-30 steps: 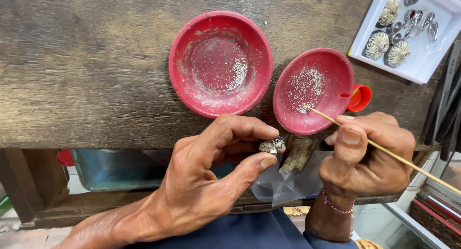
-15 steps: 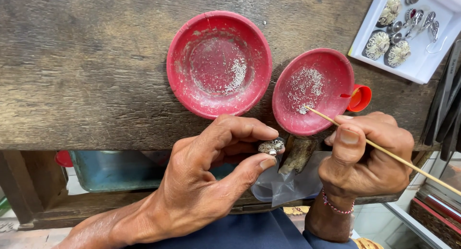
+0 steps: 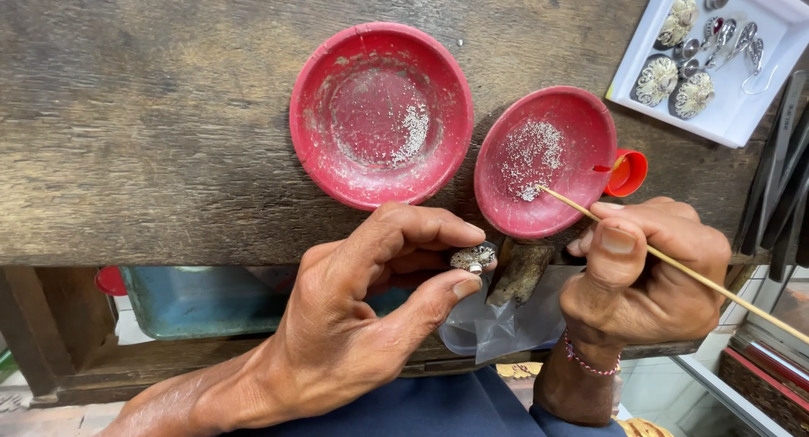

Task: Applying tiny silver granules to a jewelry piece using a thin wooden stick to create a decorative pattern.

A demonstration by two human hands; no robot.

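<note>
The left hand pinched a small silver ornament between thumb and fingertips, just off the front edge of the wooden bench, beside a worn wooden peg jutting out from it. The right hand was closed around a thin wooden stick, whose tip rested among tiny silver grains in the smaller red dish. It looked to be touching the grains, though the point was too fine to be sure. A larger red dish with a thinner scatter of grains sat just to its left. A small red cap lay against the smaller dish's far side. Near the top corner, a white tray held several silver pieces.
</note>
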